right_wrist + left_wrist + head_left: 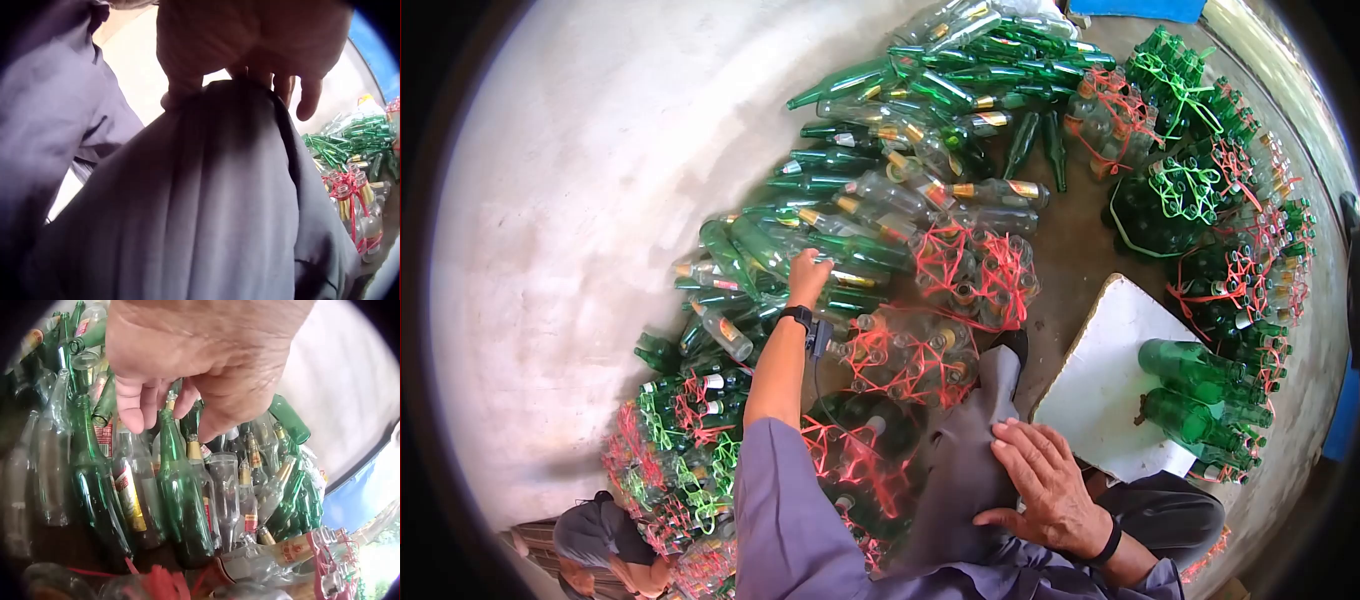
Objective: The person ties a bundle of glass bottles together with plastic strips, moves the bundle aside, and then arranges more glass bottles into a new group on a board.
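My left hand [808,272] reaches out into a heap of loose green and clear glass bottles [870,190]. In the left wrist view my left hand [172,419] hangs over the upright bottles, its fingers and thumb curled round the gold-foiled neck of a green bottle [184,500]. Clear bottles with red labels [128,494] stand close beside it. My right hand [1040,480] rests flat on my grey trouser knee [970,450], fingers spread and holding nothing. In the right wrist view the fingers of my right hand [244,81] lie over the grey cloth [206,206].
Bundles of clear bottles tied with red string [975,270] lie just past my knee. Green bundles tied with red and green string [1190,190] fill the right side. A white board [1100,370] carries green bottles [1200,395]. Another person [600,545] crouches at the lower left beside bare concrete floor [580,200].
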### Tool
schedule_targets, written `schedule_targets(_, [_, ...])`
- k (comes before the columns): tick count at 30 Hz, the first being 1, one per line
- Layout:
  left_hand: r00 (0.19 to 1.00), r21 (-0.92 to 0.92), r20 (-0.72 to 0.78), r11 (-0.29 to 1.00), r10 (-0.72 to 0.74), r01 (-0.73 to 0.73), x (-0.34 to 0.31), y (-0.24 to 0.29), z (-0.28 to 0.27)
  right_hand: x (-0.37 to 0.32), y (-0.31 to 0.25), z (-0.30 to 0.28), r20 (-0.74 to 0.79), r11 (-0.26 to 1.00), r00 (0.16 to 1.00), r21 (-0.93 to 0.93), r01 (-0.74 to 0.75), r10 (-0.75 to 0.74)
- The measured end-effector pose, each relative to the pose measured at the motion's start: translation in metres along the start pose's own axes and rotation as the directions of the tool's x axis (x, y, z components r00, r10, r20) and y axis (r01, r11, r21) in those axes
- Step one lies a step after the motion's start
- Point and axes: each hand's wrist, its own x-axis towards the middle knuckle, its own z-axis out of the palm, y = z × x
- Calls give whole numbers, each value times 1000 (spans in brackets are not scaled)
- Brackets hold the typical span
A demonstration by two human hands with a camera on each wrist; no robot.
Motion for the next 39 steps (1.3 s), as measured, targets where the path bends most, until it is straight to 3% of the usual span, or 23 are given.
schedule_targets(4, [992, -28, 65, 993, -111, 114, 18, 19, -6, 0, 7, 8, -4, 999, 1000, 54, -5, 5])
schedule_targets(8, [982, -56, 28, 980, -188, 189, 12, 60, -17, 8, 5, 8, 25, 996, 1000, 87, 14, -16])
schedule_targets(13, [919, -182, 191, 908, -345, 378, 23, 58, -14, 14, 8, 11, 14, 993, 1000, 118, 24, -26])
schedule_targets(17, [916, -170, 198, 908, -349, 382, 24, 55, -7, 17, 10, 12, 24, 991, 999, 136, 20, -24])
schedule_targets(20, [956, -163, 133, 945, -263, 283, 25, 47, -4, 19, 11, 12, 27, 988, 999, 152, 16, -20])
schedule_targets(23, [965, -238, 52, 935, -257, 262, 18, 55, -12, 19, 13, 12, 41, 985, 999, 170, 3, -11])
schedule_targets(29, [964, -144, -207, 980, -166, 138, 12, 51, -7, 17, 17, 14, 45, 981, 999, 191, -18, 10])
schedule_targets(33, [962, -162, -204, 975, -181, 150, 9, 29, 4, 10, 17, 16, 4, 980, 999, 196, -39, 38])
schedule_targets(37, [985, -7, -174, 1000, -6, 4, -20, 56, -9, 6, 15, 16, -27, 980, 998, 195, -44, 50])
schedule_targets(39, [996, -195, 28, 977, -86, 90, -37, 69, -12, 4, 14, 16, -46, 977, 997, 208, -50, 61])
